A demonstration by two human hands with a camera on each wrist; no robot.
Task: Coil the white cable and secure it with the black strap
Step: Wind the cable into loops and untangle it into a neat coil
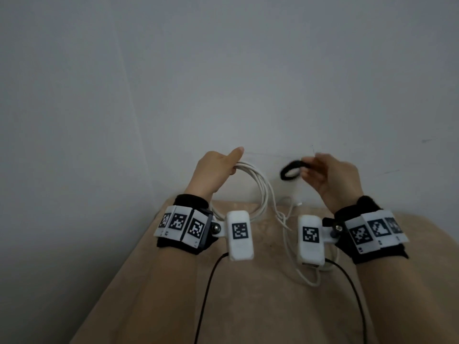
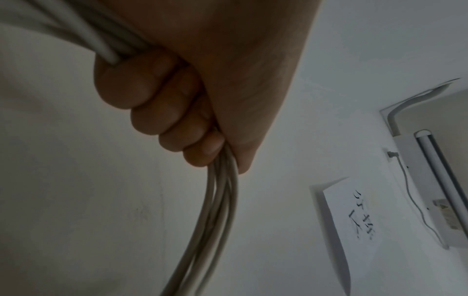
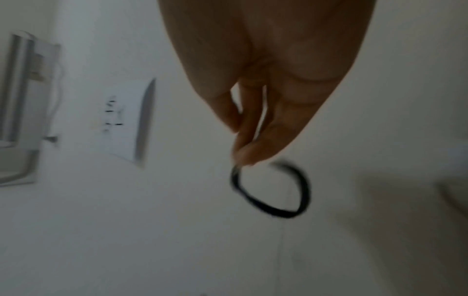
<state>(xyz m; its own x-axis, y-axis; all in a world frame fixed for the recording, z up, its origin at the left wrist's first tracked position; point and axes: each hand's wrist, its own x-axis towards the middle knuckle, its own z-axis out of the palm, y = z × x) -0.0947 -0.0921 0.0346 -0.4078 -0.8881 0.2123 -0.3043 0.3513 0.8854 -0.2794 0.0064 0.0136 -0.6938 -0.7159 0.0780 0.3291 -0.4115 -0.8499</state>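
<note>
While both hands are raised before the wall (image 1: 248, 70), the inventory runs as follows. Item, wall: plain and pale, forming the backdrop; the wrist views show a paper sheet (image 2: 354, 226) with dark handwriting fixed to it, the writing too blurred to read. Item, table (image 1: 248, 306): covered in a tan cloth, lying under both forearms. Item, cable (image 1: 258, 192): white, several turns gathered into a round coil that hangs from the left hand, its lower arc dipping behind the wrist camera; loose tail strands trail off to the right and lie on the cloth, so the coiling looks largely done but not wholly taken up. Item, left hand (image 1: 213, 172): fingers (image 2: 152, 112) curled tight round the bundled turns at the top of the coil, thumb extended. Item, right hand (image 1: 330, 175): thumb and fingertips pinching the strap, the remaining fingers loosely bent. Item, strap (image 1: 290, 171): black, curved into a small open ring, held in the air just right of the coil and apart from it, somewhat motion-blurred. Step in hand, by judgement: bringing the strap to the coil for binding. Next move, by judgement: carry the strap across, pass it round all gathered turns close beside the left grip, and fasten it snugly, without slackening the left hold lest the turns spring apart.
</note>
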